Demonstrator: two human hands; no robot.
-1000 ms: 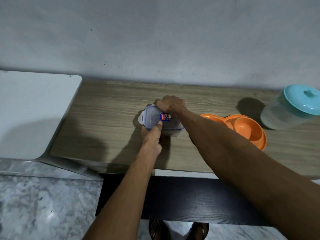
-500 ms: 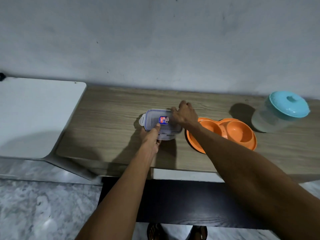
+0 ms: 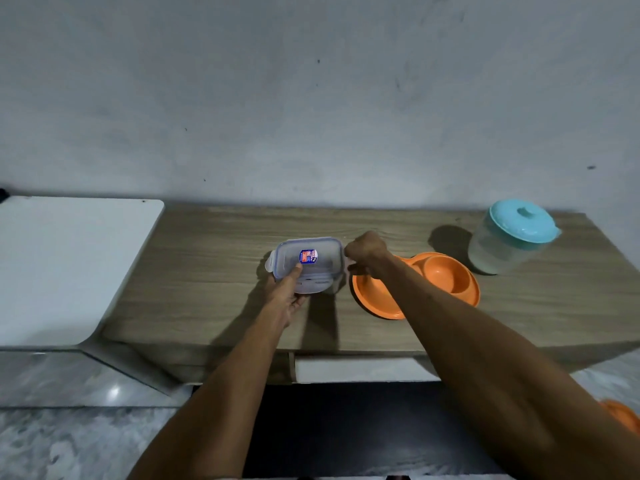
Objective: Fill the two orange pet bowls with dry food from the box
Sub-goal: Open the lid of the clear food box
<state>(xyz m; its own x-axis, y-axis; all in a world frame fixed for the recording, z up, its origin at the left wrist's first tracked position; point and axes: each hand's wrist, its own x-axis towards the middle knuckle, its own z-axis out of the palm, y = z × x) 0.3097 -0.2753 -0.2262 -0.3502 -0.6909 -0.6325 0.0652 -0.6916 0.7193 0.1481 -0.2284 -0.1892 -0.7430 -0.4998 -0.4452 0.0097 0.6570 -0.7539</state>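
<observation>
Floor: marble tile (image 3: 52, 441) and a dark mat (image 3: 346, 427) are seen nearest.
Surroundings: a jar with a turquoise lid (image 3: 512, 237) is set at the far right of the wooden tabletop (image 3: 207, 271); a white surface (image 3: 62, 265) adjoins at left.
Obstruction: the orange double pet bowl (image 3: 440, 282) is partly covered by the right forearm.
Box: a clear rectangular lidded plastic box (image 3: 310, 263) with a red-and-blue label is held mid-table, left of the bowl.
Axis: long side laid left to right.
Grip: left hand (image 3: 285, 299) is clasped on the box's near side, thumb on the lid; right hand (image 3: 367, 252) is closed at the right end latch.

A grey wall (image 3: 311, 98) is rising behind the wooden table (image 3: 214, 271). A white top (image 3: 62, 265) is adjoining the table's left edge, and marbled floor (image 3: 69, 441) is gleaming below.
</observation>
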